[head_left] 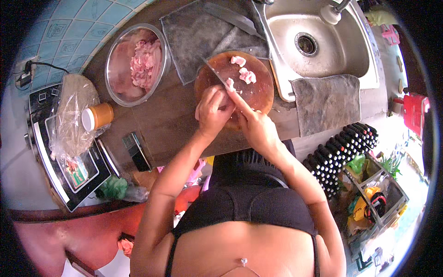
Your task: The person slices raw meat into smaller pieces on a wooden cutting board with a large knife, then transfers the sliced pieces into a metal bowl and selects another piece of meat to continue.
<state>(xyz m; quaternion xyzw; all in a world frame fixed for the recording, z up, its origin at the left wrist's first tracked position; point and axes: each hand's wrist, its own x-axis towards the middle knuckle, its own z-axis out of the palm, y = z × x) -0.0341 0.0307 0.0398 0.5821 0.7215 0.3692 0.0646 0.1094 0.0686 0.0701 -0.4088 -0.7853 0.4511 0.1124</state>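
On a round wooden cutting board my right hand is closed round a knife, its forefinger stretched along the blade. The blade points to the upper left. Beside it, my left hand presses down with bent fingers on a piece of pale pink raw meat, which the fingers partly cover. Small cut chunks of meat lie on the far part of the board, and one sits against the blade. To the left, a clear bowl holds a heap of cut meat and a larger smooth piece.
Behind the board, a wide blade rests on a grey cloth. A steel sink stands at right, a grey towel over its front edge. At left are a phone, an orange jar and a black cooktop.
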